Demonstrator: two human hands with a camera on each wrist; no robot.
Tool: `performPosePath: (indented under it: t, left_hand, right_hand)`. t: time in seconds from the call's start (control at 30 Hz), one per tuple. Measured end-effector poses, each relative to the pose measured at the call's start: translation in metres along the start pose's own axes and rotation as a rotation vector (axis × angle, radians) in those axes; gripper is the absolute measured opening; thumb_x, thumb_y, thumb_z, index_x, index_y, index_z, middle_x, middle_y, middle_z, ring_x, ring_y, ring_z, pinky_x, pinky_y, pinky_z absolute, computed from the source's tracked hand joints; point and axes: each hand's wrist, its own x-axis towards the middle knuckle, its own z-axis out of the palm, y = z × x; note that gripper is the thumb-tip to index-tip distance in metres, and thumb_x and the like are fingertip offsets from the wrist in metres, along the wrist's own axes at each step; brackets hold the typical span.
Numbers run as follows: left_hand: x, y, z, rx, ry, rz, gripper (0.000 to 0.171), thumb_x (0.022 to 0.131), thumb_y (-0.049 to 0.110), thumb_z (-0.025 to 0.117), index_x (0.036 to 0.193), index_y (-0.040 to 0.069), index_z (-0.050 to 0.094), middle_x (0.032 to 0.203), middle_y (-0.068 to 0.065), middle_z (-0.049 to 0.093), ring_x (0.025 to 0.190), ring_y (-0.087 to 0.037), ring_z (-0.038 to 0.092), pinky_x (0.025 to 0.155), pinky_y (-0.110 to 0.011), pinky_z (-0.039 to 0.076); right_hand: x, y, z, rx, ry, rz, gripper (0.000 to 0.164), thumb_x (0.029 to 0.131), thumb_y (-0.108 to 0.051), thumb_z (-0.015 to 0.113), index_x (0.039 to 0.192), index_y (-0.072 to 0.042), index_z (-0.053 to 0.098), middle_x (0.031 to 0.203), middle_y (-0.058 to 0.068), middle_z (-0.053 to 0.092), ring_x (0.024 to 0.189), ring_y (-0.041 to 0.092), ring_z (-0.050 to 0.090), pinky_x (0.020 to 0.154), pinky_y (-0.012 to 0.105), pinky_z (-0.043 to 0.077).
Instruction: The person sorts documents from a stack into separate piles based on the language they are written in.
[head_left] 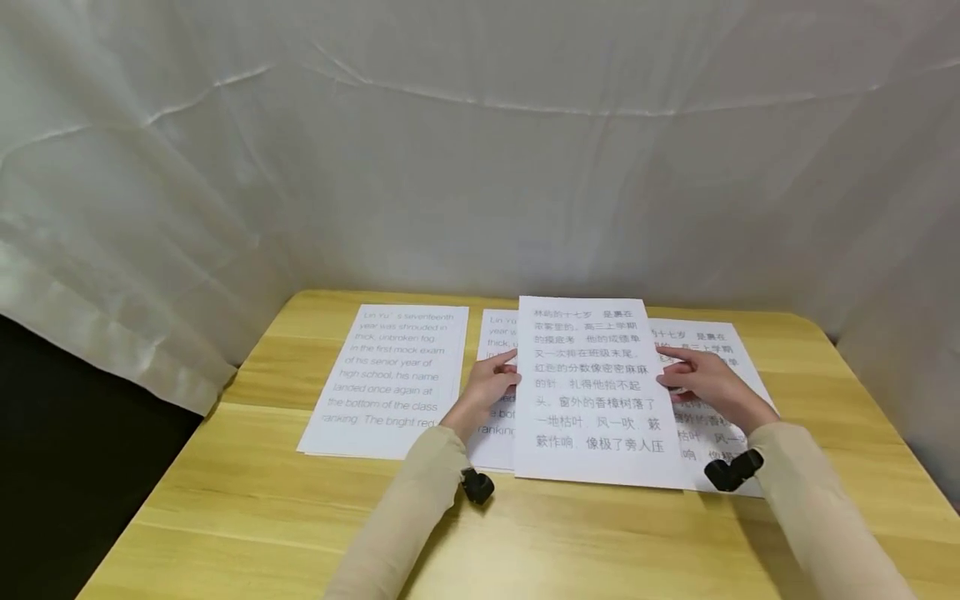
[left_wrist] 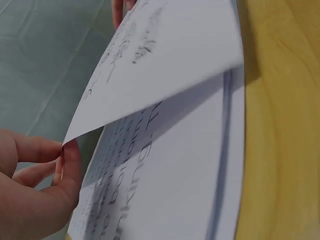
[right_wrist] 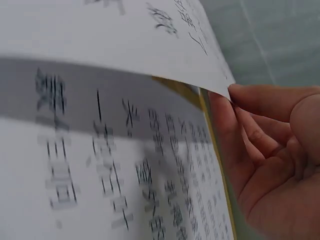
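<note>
A sheet of paper (head_left: 592, 392) printed with Chinese characters is held up by both hands, one at each side edge. My left hand (head_left: 491, 385) pinches its left edge between thumb and fingers, as the left wrist view shows with the hand (left_wrist: 42, 185) at the edge. On the opposite edge my right hand (head_left: 705, 383) pinches the paper; in the right wrist view that hand (right_wrist: 280, 145) has its thumb on top. The raised sheet overlaps an English-printed sheet (head_left: 491, 450) on the left and another Chinese-printed sheet (head_left: 738, 387) on the right, both lying on the table.
Another stack of English-printed sheets (head_left: 386, 375) lies farther left on the wooden table (head_left: 247, 492). Behind the table hangs a pale curtain (head_left: 480, 192), which also runs along both sides. Each sleeve carries a small black device near the wrist.
</note>
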Motion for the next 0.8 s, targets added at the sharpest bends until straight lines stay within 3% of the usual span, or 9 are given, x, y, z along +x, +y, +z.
performPosePath:
  t: [0.27, 0.6, 0.8]
  left_hand:
    - [0.012, -0.001, 0.03, 0.095, -0.004, -0.029, 0.054, 0.088, -0.002, 0.061, 0.139, 0.012, 0.053, 0.093, -0.004, 0.056, 0.079, -0.013, 0.054, 0.074, -0.023, 0.051]
    - [0.013, 0.008, 0.065, 0.056, -0.007, -0.024, 0.051, 0.086, -0.003, 0.062, 0.135, 0.012, 0.058, 0.09, -0.003, 0.057, 0.074, -0.014, 0.055, 0.071, -0.026, 0.05]
    - [0.011, 0.011, 0.082, 0.087, -0.026, -0.011, 0.051, 0.087, -0.005, 0.061, 0.135, 0.012, 0.058, 0.089, -0.004, 0.057, 0.075, -0.013, 0.055, 0.073, -0.027, 0.051]
  right_hand:
    - [-0.005, 0.021, -0.019, 0.008, 0.002, 0.015, 0.073, 0.094, -0.015, 0.064, 0.151, 0.002, 0.022, 0.115, 0.02, 0.057, 0.082, 0.014, 0.062, 0.075, 0.029, 0.055]
    - [-0.014, 0.032, -0.053, -0.001, -0.023, 0.033, 0.071, 0.096, -0.015, 0.06, 0.15, 0.005, 0.019, 0.11, 0.015, 0.063, 0.086, 0.012, 0.062, 0.073, 0.029, 0.056]
    - [-0.021, 0.033, -0.068, -0.069, -0.016, 0.035, 0.072, 0.096, -0.016, 0.059, 0.15, 0.005, 0.018, 0.115, 0.019, 0.059, 0.089, 0.013, 0.061, 0.076, 0.03, 0.055]
